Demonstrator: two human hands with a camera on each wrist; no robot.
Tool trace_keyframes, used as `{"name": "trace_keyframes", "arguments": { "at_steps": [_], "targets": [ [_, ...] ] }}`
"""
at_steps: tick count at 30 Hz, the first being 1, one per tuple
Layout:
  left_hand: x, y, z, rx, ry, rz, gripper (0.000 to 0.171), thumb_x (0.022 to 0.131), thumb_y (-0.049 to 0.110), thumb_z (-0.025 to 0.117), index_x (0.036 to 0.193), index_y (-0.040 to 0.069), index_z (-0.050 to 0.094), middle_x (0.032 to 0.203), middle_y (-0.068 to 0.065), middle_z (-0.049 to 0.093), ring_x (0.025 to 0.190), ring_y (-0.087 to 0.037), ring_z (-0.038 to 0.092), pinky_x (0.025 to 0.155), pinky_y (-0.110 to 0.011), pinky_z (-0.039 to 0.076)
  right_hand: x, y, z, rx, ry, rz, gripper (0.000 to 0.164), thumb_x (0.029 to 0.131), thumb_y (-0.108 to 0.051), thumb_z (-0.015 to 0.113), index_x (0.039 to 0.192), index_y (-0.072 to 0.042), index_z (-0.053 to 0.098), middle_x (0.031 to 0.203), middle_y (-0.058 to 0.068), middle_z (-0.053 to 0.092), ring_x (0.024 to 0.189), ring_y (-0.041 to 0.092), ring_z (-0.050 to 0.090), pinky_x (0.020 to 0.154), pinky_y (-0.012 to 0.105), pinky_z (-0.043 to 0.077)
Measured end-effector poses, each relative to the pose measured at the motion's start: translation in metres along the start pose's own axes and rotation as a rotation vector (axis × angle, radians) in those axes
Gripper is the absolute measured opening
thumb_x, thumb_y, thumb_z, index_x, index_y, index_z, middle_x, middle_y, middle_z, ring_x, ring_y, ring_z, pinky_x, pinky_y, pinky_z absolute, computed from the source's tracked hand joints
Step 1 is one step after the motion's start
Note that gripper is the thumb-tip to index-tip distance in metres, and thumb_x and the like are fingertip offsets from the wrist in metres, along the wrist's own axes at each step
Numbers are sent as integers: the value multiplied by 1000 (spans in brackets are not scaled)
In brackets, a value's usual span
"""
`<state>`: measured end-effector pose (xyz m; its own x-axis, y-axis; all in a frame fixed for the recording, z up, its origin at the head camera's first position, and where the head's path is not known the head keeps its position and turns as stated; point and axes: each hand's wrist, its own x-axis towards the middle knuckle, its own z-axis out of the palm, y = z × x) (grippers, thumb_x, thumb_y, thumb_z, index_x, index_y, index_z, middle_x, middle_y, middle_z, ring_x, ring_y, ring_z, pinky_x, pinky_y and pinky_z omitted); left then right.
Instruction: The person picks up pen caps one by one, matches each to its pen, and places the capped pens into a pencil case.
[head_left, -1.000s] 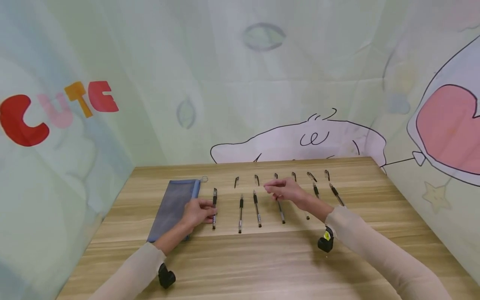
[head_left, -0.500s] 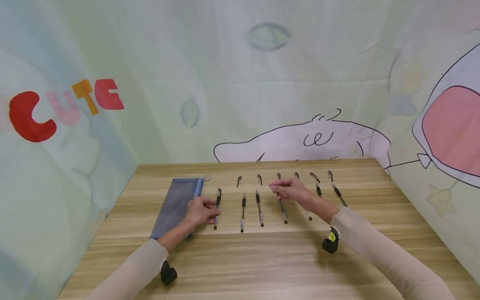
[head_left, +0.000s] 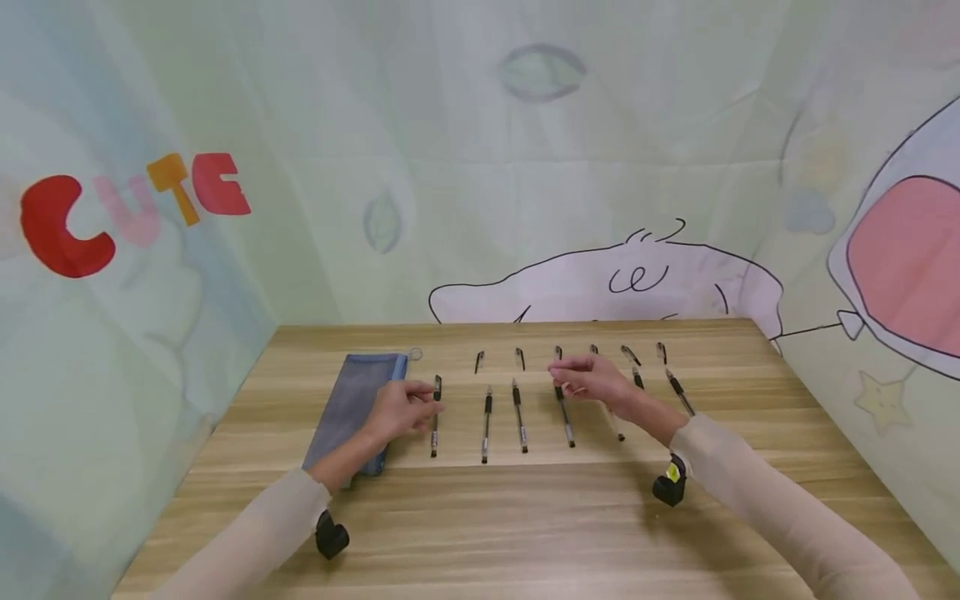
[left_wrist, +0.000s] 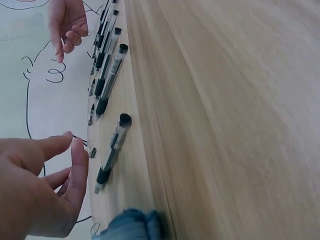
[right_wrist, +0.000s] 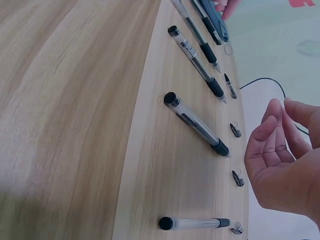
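My left hand (head_left: 399, 410) hovers by the leftmost gel pen (head_left: 434, 440), which lies on the table with its black cap on. In the left wrist view, the thumb and index finger come close together with nothing between them, and that pen (left_wrist: 112, 152) lies apart from them. My right hand (head_left: 596, 385) is held over the row of uncapped gel pens, above one pen (head_left: 566, 423). Loosely bent fingers of this hand (right_wrist: 282, 160) hold nothing in the right wrist view. Loose black pen caps (head_left: 520, 358) lie in a row behind the pens.
A blue-grey mesh zip pouch (head_left: 352, 396) lies at the left, partly under my left arm. More uncapped pens (head_left: 486, 429) stretch to the right across the wooden table (head_left: 480, 533). A printed cloth backdrop (head_left: 337, 167) hangs behind the table.
My left hand has lifted off the capped pen, which stays in place on the table. The right hand hardly moves over the pens. The head view has shifted slightly.
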<state>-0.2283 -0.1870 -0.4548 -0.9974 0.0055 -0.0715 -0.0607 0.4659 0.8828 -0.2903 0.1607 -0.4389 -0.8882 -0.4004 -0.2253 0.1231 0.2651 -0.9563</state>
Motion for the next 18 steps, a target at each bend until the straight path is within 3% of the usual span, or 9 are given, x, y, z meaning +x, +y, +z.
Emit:
{"name": "trace_keyframes", "arguments": {
  "at_steps": [6, 11, 18],
  "targets": [
    [5, 10, 11, -111, -90, 40, 38, 91, 5, 75, 124, -13, 66, 98, -20, 73, 69, -17, 72, 66, -30, 65, -6, 1, -7, -10, 26, -21, 48, 102, -22, 65, 138, 9, 56, 105, 5, 74, 86, 10, 68, 81, 25, 61],
    [6, 10, 24, -203, -111, 20, 38, 91, -1, 74, 125, -15, 64, 98, -23, 73, 73, -18, 74, 69, -30, 65, -7, 3, -10, -22, 38, -10, 47, 102, -24, 66, 138, 6, 58, 100, 0, 73, 86, 12, 68, 80, 26, 61],
    [5, 14, 43, -125, -109, -7, 39, 86, -2, 77, 122, -13, 65, 97, -23, 75, 72, -23, 76, 66, -32, 66, -6, 5, -11, -16, 26, 0, 48, 102, -24, 65, 138, 6, 57, 99, 0, 74, 83, 9, 68, 78, 25, 60]
  ]
}}
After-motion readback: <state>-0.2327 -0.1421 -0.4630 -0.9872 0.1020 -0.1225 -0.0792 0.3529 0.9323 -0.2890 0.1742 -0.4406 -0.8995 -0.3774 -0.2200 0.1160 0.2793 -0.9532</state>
